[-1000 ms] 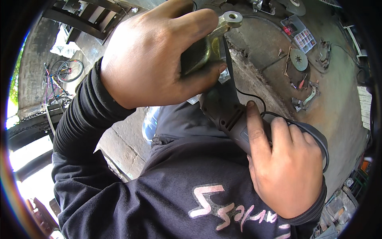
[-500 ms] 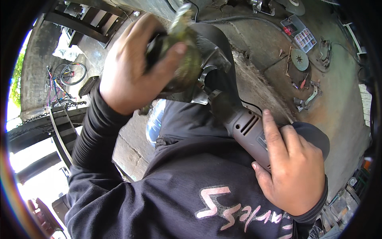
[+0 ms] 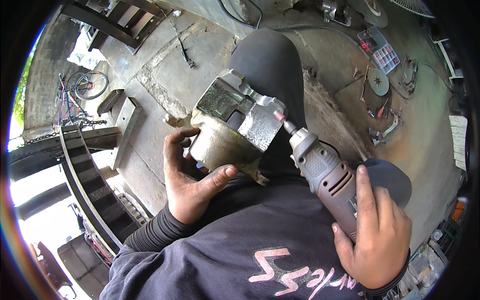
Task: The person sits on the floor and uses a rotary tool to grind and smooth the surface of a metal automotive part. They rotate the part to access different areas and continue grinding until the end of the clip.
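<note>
Grey cast-metal brake caliper (image 3: 235,127), dirty and rough, sits up over the person's lap, well above the concrete floor (image 3: 165,65). Left hand (image 3: 192,182) closed on caliper from below: thumb pressed along its lower edge, fingers curled round the left side. Right hand (image 3: 372,235) wrapped around the rear body of a grey rotary tool (image 3: 325,175), index finger laid straight along the housing. Tool points up-left; its small pink grinding bit (image 3: 278,116) is touching the caliper's right upper edge, beside the shiny ground patch. Cannot tell if bit is spinning.

Dark knee (image 3: 270,65) is right behind the caliper. Dark sweatshirt (image 3: 240,250) with pale lettering fills the lower frame.

Floor clutter, all well apart from hands: clear compartment box (image 3: 381,50) with small parts upper right, round disc (image 3: 378,81) just below it, loose hand tools (image 3: 385,125) near that. Bicycle (image 3: 80,90) far left, metal ladder-like frame (image 3: 85,180) lower left.
</note>
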`<action>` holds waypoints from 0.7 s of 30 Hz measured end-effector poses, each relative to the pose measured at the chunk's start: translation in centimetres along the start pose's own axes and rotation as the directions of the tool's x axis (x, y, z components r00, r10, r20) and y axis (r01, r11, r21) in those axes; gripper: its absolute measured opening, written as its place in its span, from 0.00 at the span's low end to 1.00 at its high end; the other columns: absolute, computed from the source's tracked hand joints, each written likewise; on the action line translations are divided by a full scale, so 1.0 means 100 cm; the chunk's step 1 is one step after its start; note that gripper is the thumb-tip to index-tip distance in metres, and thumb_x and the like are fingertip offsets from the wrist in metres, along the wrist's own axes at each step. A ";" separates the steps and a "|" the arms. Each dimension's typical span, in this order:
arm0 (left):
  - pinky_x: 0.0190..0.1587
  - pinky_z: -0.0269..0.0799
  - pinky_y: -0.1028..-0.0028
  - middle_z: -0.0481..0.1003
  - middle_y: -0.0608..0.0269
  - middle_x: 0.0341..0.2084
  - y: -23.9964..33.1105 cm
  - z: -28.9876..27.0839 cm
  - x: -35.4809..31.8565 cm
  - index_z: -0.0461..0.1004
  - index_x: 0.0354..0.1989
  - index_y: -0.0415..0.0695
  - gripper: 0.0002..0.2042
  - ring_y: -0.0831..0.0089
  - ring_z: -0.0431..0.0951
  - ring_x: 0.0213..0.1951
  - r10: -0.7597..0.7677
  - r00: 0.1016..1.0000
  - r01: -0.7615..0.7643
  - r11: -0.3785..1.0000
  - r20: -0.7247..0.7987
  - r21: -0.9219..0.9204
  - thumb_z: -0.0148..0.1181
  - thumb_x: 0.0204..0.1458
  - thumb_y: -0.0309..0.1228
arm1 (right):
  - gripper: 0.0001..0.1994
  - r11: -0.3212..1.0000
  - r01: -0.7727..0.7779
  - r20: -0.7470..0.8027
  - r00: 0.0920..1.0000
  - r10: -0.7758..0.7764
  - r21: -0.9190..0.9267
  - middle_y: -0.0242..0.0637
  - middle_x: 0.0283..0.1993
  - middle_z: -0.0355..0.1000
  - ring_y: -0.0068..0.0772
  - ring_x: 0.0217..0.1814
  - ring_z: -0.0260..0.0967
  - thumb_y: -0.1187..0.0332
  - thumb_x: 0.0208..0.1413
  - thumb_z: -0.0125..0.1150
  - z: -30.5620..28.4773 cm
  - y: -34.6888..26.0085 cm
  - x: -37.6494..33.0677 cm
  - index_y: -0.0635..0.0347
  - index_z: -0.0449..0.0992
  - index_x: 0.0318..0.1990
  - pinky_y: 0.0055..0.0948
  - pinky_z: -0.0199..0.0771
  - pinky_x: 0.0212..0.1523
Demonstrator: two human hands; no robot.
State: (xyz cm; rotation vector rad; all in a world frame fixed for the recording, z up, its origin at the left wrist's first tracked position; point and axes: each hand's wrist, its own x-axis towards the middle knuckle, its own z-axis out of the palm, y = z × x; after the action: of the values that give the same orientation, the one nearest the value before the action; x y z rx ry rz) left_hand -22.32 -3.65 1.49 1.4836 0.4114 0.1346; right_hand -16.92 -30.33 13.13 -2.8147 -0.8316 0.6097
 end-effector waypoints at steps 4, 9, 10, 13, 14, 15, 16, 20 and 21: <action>0.54 0.79 0.64 0.67 0.47 0.54 0.006 0.004 0.001 0.56 0.63 0.39 0.39 0.58 0.73 0.58 0.018 1.000 -0.016 0.997 0.023 -0.078 0.76 0.45 0.24 | 0.45 0.998 -0.005 0.022 1.000 0.006 -0.062 0.48 0.39 0.67 0.49 0.36 0.71 0.67 0.39 0.72 0.007 -0.005 0.003 0.71 0.59 0.68 0.43 0.72 0.36; 0.54 0.80 0.63 0.68 0.48 0.55 -0.007 0.005 0.001 0.58 0.62 0.38 0.40 0.59 0.73 0.58 0.183 0.982 -0.181 0.982 0.039 -0.043 0.78 0.41 0.23 | 0.43 0.988 0.023 0.056 0.998 -0.015 -0.154 0.45 0.39 0.67 0.45 0.36 0.71 0.66 0.40 0.72 0.015 -0.008 0.019 0.69 0.62 0.67 0.40 0.73 0.36; 0.56 0.79 0.61 0.68 0.48 0.56 -0.010 0.004 0.001 0.59 0.61 0.38 0.40 0.60 0.73 0.58 0.182 0.983 -0.182 0.983 0.031 -0.012 0.78 0.40 0.24 | 0.42 0.988 0.036 0.050 0.998 -0.029 -0.151 0.45 0.39 0.67 0.45 0.36 0.71 0.66 0.41 0.71 0.015 -0.009 0.022 0.69 0.62 0.67 0.40 0.73 0.36; 0.57 0.78 0.60 0.66 0.52 0.55 -0.016 0.004 -0.002 0.60 0.61 0.37 0.40 0.60 0.73 0.58 0.199 0.980 -0.198 0.979 0.010 -0.052 0.79 0.39 0.26 | 0.40 0.980 0.056 0.037 0.998 -0.050 -0.190 0.46 0.39 0.68 0.44 0.36 0.72 0.65 0.44 0.69 0.017 -0.010 0.031 0.69 0.63 0.66 0.40 0.73 0.36; 0.57 0.78 0.60 0.66 0.53 0.54 -0.017 0.003 -0.002 0.60 0.60 0.36 0.40 0.61 0.73 0.58 0.212 0.977 -0.212 0.976 0.010 -0.049 0.79 0.39 0.26 | 0.39 0.975 0.058 0.038 0.998 -0.051 -0.213 0.46 0.39 0.69 0.44 0.36 0.72 0.65 0.45 0.68 0.019 -0.009 0.035 0.69 0.63 0.66 0.39 0.73 0.36; 0.57 0.78 0.61 0.66 0.55 0.54 -0.018 0.003 0.000 0.60 0.60 0.36 0.41 0.62 0.73 0.57 0.237 0.971 -0.236 0.971 0.020 -0.022 0.80 0.38 0.27 | 0.39 0.967 0.062 0.043 0.998 -0.053 -0.248 0.46 0.39 0.69 0.43 0.36 0.71 0.65 0.45 0.68 0.021 -0.008 0.038 0.69 0.63 0.67 0.39 0.73 0.37; 0.57 0.78 0.61 0.66 0.56 0.53 -0.018 0.002 0.001 0.60 0.60 0.36 0.41 0.62 0.73 0.57 0.261 0.965 -0.261 0.965 0.031 0.005 0.80 0.37 0.28 | 0.39 0.969 0.062 0.055 0.997 -0.050 -0.239 0.47 0.41 0.70 0.43 0.37 0.72 0.64 0.46 0.67 0.023 -0.007 0.040 0.69 0.62 0.67 0.38 0.73 0.37; 0.57 0.78 0.64 0.64 0.59 0.52 -0.018 0.003 0.004 0.62 0.59 0.36 0.42 0.65 0.73 0.56 0.242 0.970 -0.243 0.970 0.028 0.018 0.81 0.36 0.31 | 0.26 0.949 0.098 -0.105 0.985 -0.135 -0.299 0.37 0.31 0.68 0.32 0.26 0.68 0.65 0.52 0.57 0.032 -0.004 0.050 0.64 0.72 0.60 0.33 0.68 0.25; 0.57 0.78 0.64 0.64 0.59 0.52 -0.018 0.004 0.004 0.62 0.59 0.36 0.42 0.65 0.73 0.56 0.243 0.970 -0.244 0.970 0.028 0.015 0.81 0.35 0.32 | 0.26 0.947 0.095 -0.107 0.985 -0.133 -0.308 0.37 0.31 0.68 0.32 0.26 0.68 0.66 0.52 0.56 0.033 -0.004 0.050 0.63 0.72 0.60 0.33 0.68 0.25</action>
State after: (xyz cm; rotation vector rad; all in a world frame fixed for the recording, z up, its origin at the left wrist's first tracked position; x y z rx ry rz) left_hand -22.10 -4.00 -0.32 1.5487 0.2083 0.3074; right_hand -14.62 -27.16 8.55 -3.0039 -1.1408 0.3041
